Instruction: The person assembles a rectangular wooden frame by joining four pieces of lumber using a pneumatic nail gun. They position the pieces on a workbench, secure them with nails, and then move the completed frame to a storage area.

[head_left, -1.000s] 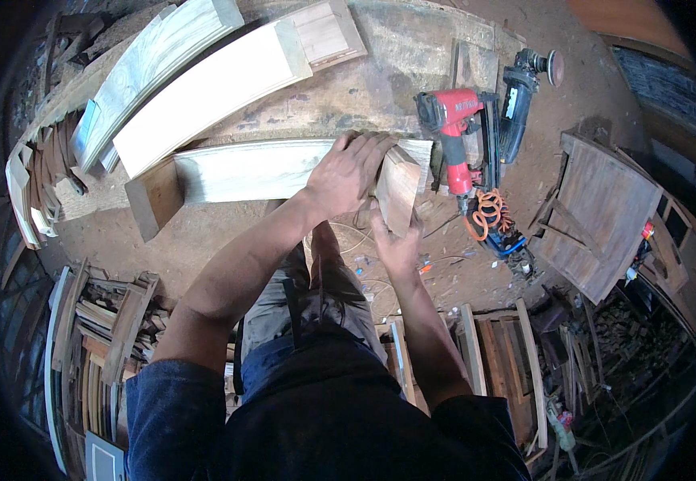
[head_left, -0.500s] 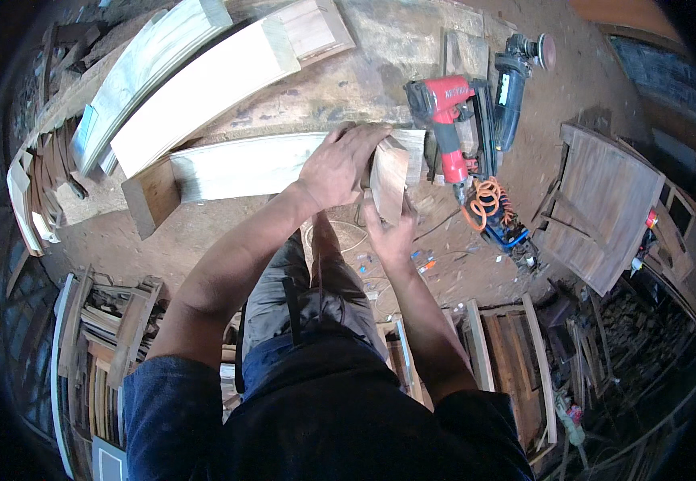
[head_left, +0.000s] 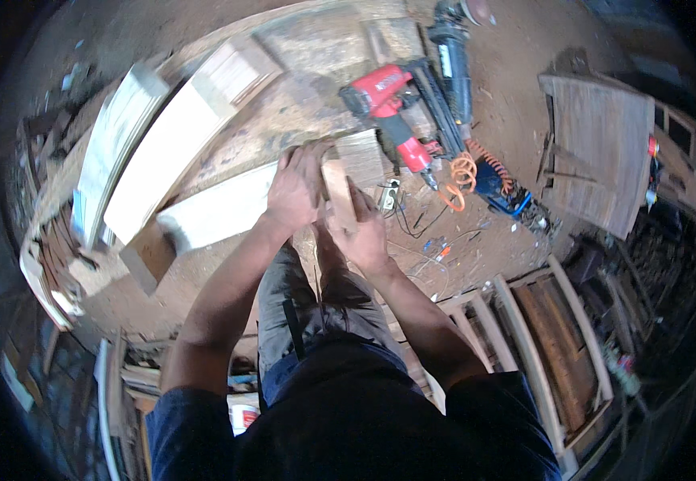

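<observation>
Tabletop (head_left: 308, 98): worn, stained, carries the lumber and tools. Clutter at the far right side leaves little slack; a sideways swing of the work could knock a tool.
Pale boards (head_left: 173, 156): lying at the far left, beyond the long board. If the long board gets shoved away from the body, its left end could bump them.
Long board (head_left: 223, 207): pale, along the near edge, running under the left hand. Support below is hidden; a hard push down near that edge could tip it.
Nail gun (head_left: 381, 86): red and black, lying right of the work, hose end toward the person. Near the board's right end, so a bump could shift it.
Grinder (head_left: 453, 68): beyond the nail gun, disc pointing away. Safe enough unless the gun gets pushed into it.
End block (head_left: 149, 258): brown, at the board's left end, neither hand on it. Joint not readable; if loose, twisting the board could drop it.
Left hand (head_left: 296, 188): laid over the board, fingers by the block's far end; grip underneath can't be told.
Right hand (head_left: 364, 232): wrapped on the block's near end.
Short block (head_left: 338, 192): between both hands, crossing the board near its right end. Uneven pressure could skew it.
Orange hose (head_left: 461, 172): coiled by the gun; a snag could drag it.
</observation>
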A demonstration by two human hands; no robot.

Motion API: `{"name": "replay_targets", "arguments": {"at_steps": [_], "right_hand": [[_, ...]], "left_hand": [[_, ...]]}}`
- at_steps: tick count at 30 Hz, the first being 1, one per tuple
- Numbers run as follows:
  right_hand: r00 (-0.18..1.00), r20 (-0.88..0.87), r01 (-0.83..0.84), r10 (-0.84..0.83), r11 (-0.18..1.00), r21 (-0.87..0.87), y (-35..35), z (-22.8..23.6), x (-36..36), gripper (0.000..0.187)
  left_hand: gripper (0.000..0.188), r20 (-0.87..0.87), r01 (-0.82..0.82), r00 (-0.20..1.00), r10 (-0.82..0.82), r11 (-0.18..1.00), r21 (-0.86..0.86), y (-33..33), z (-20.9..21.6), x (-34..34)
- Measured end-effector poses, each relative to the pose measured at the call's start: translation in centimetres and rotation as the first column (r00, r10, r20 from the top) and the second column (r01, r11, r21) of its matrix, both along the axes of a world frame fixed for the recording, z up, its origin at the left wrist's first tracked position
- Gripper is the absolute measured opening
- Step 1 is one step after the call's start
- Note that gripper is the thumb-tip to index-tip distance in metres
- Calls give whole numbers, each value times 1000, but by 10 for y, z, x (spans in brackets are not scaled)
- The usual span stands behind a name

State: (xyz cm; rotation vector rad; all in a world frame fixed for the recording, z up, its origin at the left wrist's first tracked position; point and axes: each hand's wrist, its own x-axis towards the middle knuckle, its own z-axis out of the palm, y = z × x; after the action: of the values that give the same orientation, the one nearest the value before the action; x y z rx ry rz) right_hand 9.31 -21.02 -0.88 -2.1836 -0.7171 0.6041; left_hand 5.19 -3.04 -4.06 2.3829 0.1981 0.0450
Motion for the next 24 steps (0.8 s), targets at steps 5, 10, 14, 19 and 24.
{"name": "replay_targets", "arguments": {"at_steps": [5, 10, 14, 19, 24], "right_hand": [[922, -321, -297, 216, 927, -231, -15, 55, 67, 64], [957, 289, 67, -12, 981, -183, -27, 43, 117, 85], [979, 194, 20, 64, 915, -402, -12, 20, 143, 92], [960, 274, 51, 52, 932, -358, -14, 17, 153, 97], [996, -32, 66, -80, 947, -314, -32, 102, 176, 92]], "left_hand": [[104, -83, -18, 996, 20, 1000, 25, -3, -24, -8], [93, -115, 57, 992, -48, 995, 80, -4, -17, -4], [90, -98, 88, 993, -70, 977, 194, -4, -43, -15], [89, -108, 67, 993, -57, 993, 95, -5, -38, -7], [87, -122, 45, 992, -41, 999, 27, -8, -35, -7]]}}
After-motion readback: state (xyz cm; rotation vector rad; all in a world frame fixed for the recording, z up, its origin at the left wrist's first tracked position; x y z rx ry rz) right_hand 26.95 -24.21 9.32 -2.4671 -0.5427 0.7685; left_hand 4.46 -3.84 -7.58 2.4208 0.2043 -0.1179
